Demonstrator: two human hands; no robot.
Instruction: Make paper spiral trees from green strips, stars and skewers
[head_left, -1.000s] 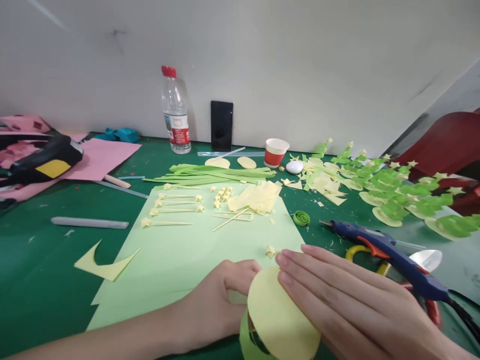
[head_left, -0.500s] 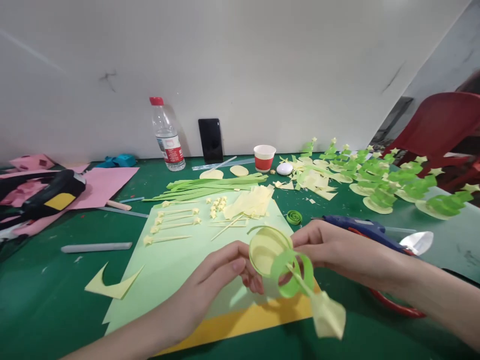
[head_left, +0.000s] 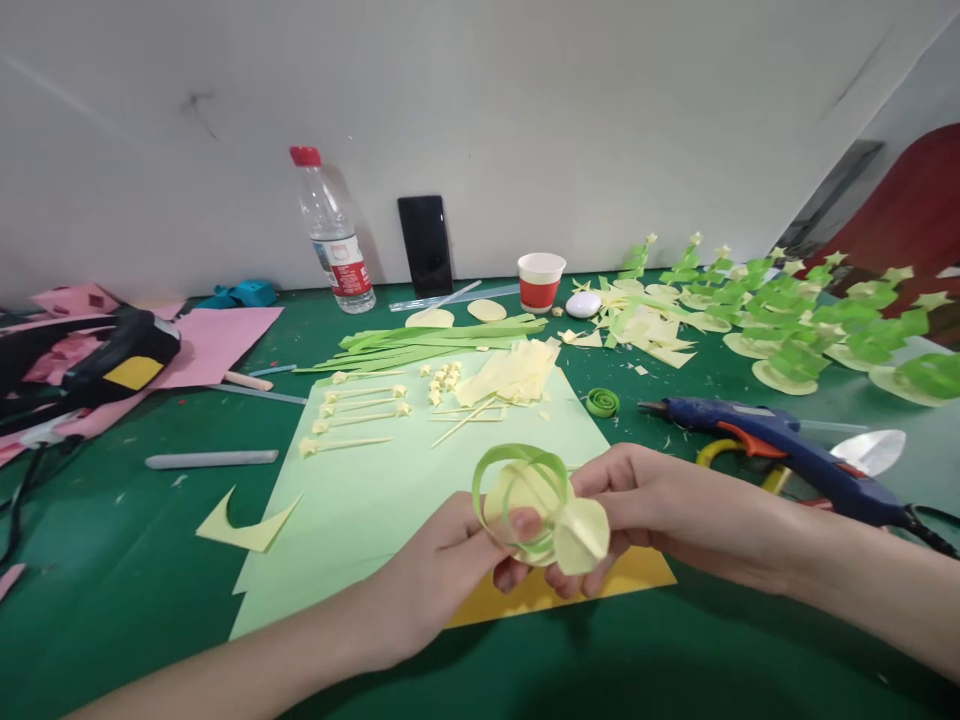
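Observation:
Both hands hold a paper craft piece [head_left: 581, 537] in front of me: a pale yellow disc with a curled green strip and a pale yellow star-like tip facing me. My left hand [head_left: 450, 560] closes on its left side, thumb pressed over the disc and the green loops. From the right, my right hand [head_left: 652, 510] pinches the disc's edge; some fingertips are hidden behind it. Beneath lies a light green paper sheet [head_left: 352, 510] bearing several thin pale sticks with star tips [head_left: 360, 425]. A rolled green strip [head_left: 602, 402] rests beyond my right hand.
A blue glue gun [head_left: 780, 440] lies at right, over yellow-handled scissors [head_left: 720, 452]. Finished green spiral pieces [head_left: 795, 360] stand at the back right. Along the wall are a bottle [head_left: 341, 250], a phone [head_left: 426, 245] and a paper cup [head_left: 541, 280]. A glue stick [head_left: 212, 459] lies left.
My left hand has closed on the craft piece, its thumb now over the disc. The piece has turned, its star-like tip swinging up and left. The view has shifted slightly.

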